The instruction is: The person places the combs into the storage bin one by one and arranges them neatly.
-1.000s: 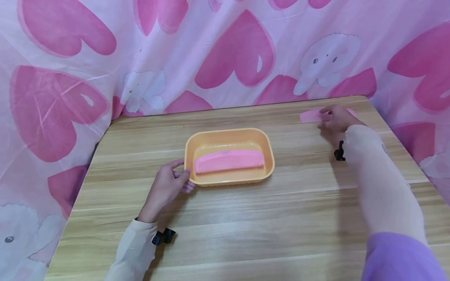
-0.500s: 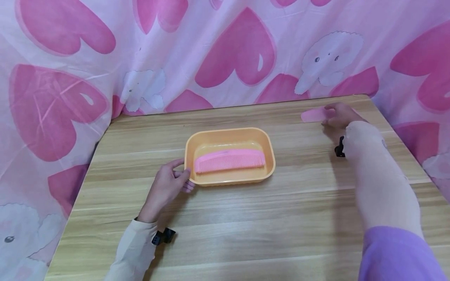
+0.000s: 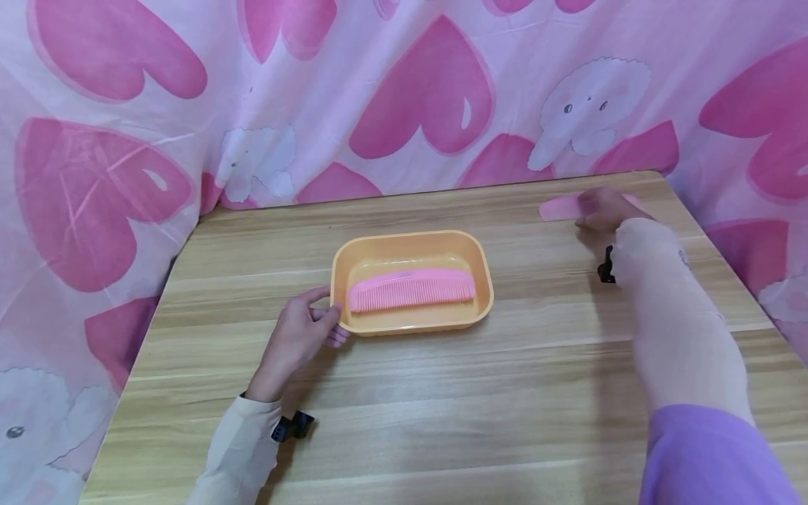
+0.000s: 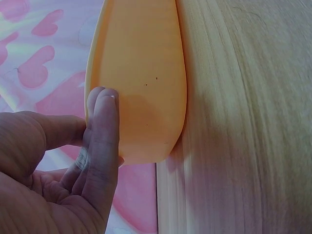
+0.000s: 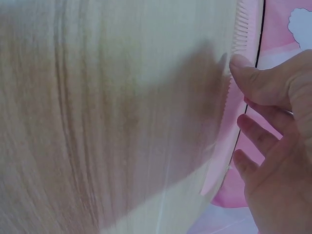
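An orange plastic tray [image 3: 410, 327] stands mid-table with a pink comb [image 3: 412, 289] lying inside it. My left hand [image 3: 297, 337] pinches its left front corner. In the left wrist view the thumb hooks the tray's rim while the fingers [image 4: 102, 131] lie along the outer wall. At the far right of the table my right hand [image 3: 606, 209] is over a second pink comb [image 3: 558, 208], both ends of which show past the hand. The right wrist view has the thumb at this comb's toothed edge and the index fingertip at its back, pinching it; the other fingers are bent.
A wooden table [image 3: 442, 407] carries everything. A pink heart-patterned curtain [image 3: 303, 98] rises behind its back edge and along both sides. The second comb lies close to the back edge. Black camera mounts [image 3: 292, 426] stick out from both wrists.
My right hand's fingers have drawn in on the far comb, after shifting slightly. The left hand, the tray and the comb inside it stay as they were.
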The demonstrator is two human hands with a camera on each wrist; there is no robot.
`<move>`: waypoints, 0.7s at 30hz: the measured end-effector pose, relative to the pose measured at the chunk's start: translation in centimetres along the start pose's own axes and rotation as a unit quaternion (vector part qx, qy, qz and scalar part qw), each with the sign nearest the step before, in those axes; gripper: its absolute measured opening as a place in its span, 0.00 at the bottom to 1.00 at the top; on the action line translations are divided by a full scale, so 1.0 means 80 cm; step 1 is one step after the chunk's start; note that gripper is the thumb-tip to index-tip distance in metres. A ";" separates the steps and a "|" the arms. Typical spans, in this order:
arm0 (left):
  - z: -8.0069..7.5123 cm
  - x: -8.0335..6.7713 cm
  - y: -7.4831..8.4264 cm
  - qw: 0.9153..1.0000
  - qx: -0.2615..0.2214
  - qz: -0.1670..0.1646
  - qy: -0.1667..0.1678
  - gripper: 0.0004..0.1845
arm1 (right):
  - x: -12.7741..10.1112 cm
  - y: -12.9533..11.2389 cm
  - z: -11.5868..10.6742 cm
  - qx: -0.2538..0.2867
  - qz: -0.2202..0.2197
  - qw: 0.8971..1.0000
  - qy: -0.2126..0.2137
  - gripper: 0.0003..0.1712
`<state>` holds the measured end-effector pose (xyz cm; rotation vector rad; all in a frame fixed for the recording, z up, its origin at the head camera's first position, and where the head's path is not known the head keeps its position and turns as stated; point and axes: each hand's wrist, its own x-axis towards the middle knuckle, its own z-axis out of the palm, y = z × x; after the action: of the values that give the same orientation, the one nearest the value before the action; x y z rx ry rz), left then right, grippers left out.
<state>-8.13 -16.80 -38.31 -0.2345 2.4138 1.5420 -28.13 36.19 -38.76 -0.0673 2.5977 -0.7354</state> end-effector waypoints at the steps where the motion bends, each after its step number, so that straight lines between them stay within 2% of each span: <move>1: 0.000 0.000 0.000 1.000 -0.001 -0.001 -0.001 0.26 | 0.001 0.001 0.001 0.002 -0.001 1.000 -0.001 0.39; 7: 0.000 -0.001 0.000 1.000 -0.003 0.003 -0.001 0.26 | 0.005 0.002 0.002 -0.008 -0.017 1.000 0.004 0.39; 15: 0.000 -0.001 0.000 1.000 -0.002 0.010 -0.002 0.25 | 0.007 -0.003 0.003 -0.093 -0.075 0.993 0.018 0.33; 21: 0.000 -0.001 0.000 1.000 0.003 0.011 -0.001 0.25 | 0.009 -0.003 0.007 -0.109 -0.083 0.990 0.025 0.33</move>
<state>-8.02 -16.77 -38.28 -0.2063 2.4262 1.5437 -28.54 35.63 -39.36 -0.3380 2.7363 -0.5103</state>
